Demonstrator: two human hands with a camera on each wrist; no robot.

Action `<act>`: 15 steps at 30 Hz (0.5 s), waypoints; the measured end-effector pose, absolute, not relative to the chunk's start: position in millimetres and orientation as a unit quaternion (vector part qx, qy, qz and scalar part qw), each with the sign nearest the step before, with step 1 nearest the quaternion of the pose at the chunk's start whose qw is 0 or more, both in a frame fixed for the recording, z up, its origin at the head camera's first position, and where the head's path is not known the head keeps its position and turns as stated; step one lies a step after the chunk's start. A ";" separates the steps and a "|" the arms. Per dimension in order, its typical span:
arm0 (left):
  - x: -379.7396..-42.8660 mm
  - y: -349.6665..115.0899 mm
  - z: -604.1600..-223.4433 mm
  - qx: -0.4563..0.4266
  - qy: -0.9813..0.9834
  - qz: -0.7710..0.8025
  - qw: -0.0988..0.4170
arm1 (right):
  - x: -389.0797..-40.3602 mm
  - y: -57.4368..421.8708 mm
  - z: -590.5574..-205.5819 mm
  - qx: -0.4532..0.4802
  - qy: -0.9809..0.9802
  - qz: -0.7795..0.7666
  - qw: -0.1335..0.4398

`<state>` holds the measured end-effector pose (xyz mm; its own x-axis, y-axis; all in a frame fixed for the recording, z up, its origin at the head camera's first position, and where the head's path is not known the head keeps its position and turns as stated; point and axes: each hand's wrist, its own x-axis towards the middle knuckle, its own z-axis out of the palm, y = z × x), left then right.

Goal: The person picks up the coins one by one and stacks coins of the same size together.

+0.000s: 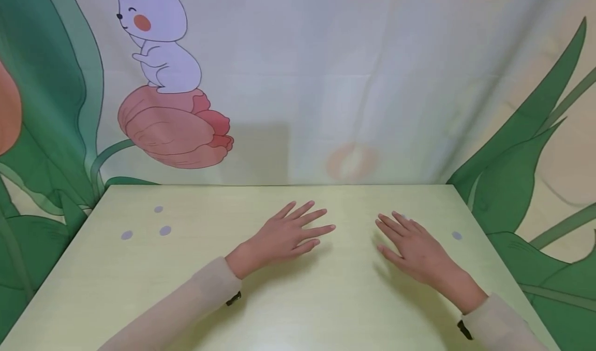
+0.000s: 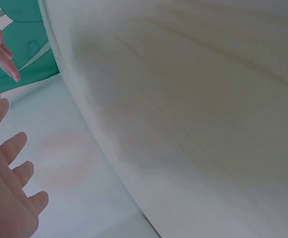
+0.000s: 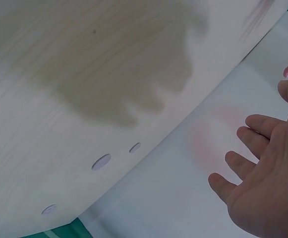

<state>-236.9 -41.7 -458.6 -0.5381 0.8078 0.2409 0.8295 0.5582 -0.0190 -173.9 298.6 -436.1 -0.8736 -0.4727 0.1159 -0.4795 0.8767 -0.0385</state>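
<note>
On the left side, three round purple spots [image 1: 165, 231] are on the surface [image 1: 326, 304]; the left hand [image 1: 284, 234], to their right, is the nearer one to them. Its grip holds nothing, with fingers straight and spread. Further right is the right hand [image 1: 419, 252], its grip also without any object, fingers extended. Another spot [image 1: 457, 235] lies to its right. The right wrist view shows three spots near the surface's corner, which the head view partly hides, I think.
</note>
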 end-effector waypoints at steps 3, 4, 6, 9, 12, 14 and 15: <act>-237.8 -36.8 -459.4 -0.469 -0.876 -0.049 0.106 | -171.9 305.4 -436.6 0.236 -0.970 0.035 0.047; -238.2 -35.1 -459.6 -0.469 -0.876 -0.049 0.103 | -171.3 307.9 -436.9 0.233 -0.971 0.035 0.045; -238.7 -31.6 -459.6 -0.469 -0.876 -0.048 0.097 | -170.0 312.5 -436.9 0.228 -0.972 0.035 0.045; -239.3 -25.0 -458.3 -0.474 -0.874 -0.053 0.092 | -168.5 320.3 -437.4 0.224 -0.973 0.033 0.051; -239.3 -17.5 -456.5 -0.482 -0.869 -0.062 0.093 | -167.4 328.4 -437.9 0.224 -0.972 0.025 0.060; -239.2 -12.3 -454.9 -0.486 -0.866 -0.066 0.093 | -167.6 333.7 -437.3 0.226 -0.972 0.023 0.064; -239.1 -9.6 -454.5 -0.488 -0.865 -0.066 0.093 | -167.7 336.6 -437.2 0.226 -0.972 0.021 0.063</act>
<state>-239.1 -9.6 -454.5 -0.5061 0.8323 0.2260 0.8570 0.5147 0.0237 -167.7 336.6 -437.2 -0.8901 -0.4362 0.1321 -0.4416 0.8971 -0.0128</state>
